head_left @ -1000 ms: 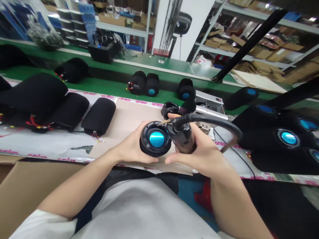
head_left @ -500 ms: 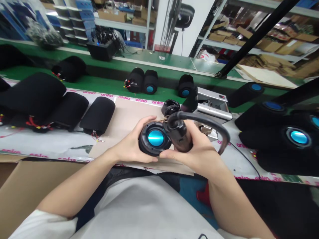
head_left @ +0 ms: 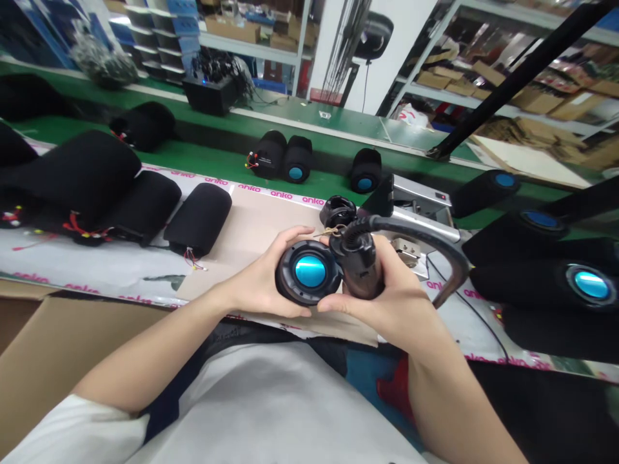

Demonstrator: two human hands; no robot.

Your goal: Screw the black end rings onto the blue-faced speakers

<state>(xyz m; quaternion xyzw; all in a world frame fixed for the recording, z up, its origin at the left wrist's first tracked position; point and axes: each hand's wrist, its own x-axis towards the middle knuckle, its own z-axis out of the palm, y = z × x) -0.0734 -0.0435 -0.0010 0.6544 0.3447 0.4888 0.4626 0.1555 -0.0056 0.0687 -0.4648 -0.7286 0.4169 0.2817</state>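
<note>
As I watch the head feed from my remote station, the far left shows a brown cardboard box flap [head_left: 43, 348] and a white mat printed with pink "anko" lettering [head_left: 97, 265]. On the mat lies a row of black fabric-covered cylindrical speaker bodies [head_left: 198, 218], the nearest trailing thin red and white wires [head_left: 193, 260]. Next along, above a tan cardboard sheet [head_left: 251, 238], my left hand [head_left: 256, 283] holds a round black speaker driver with a glossy blue centre [head_left: 309, 270] up off the sheet, its fingers [head_left: 294, 235] together and clamped around the rim. Touching the driver's right edge is a black cylindrical handheld tool [head_left: 360, 274], its exact kind hidden by my right hand [head_left: 391, 290], whose fingers [head_left: 382, 258] are clamped around it. The tool's thick curved black cable [head_left: 416, 222] arcs away rightward. Just beyond the hands, a black ring-shaped part [head_left: 337, 211] sits on the sheet. Further right stands a silver metal machine [head_left: 425, 200], and at the far right lie black cylindrical speakers with blue centres [head_left: 590, 285].
</note>
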